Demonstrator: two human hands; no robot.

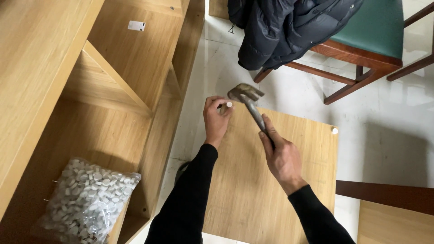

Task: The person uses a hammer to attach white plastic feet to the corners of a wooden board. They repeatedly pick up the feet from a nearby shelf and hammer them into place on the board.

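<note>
White-capped nail (pixel 229 105) pinched in left hand (pixel 216 122) at the wood panel (pixel 253 180) corner. Hammer (pixel 250 105) gripped in right hand (pixel 282 156); head just right of nail, handle running back toward right hand. Bag of caps (pixel 86 201) well left.

hammer (pixel 247 100): dull worn metal, I'd say
panel (pixel 271 180): matt light wood grain
floor (pixel 384 126): glossy pale tile
</note>
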